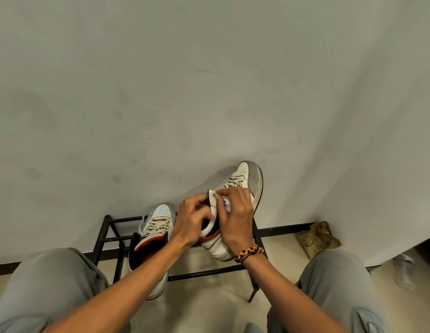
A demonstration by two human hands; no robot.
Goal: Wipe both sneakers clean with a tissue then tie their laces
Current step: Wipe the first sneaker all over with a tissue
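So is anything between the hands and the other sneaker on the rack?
Nothing visible. The second sneaker sits on the rack, its laces uncovered, just left of the left hand. Both hands, right hand included, are on the raised sneaker.

A black metal rack (118, 236) stood against a pale wall (185, 92). A crumpled brown bag (317, 237) lay on the floor to its right, near a plastic bottle (405, 270).
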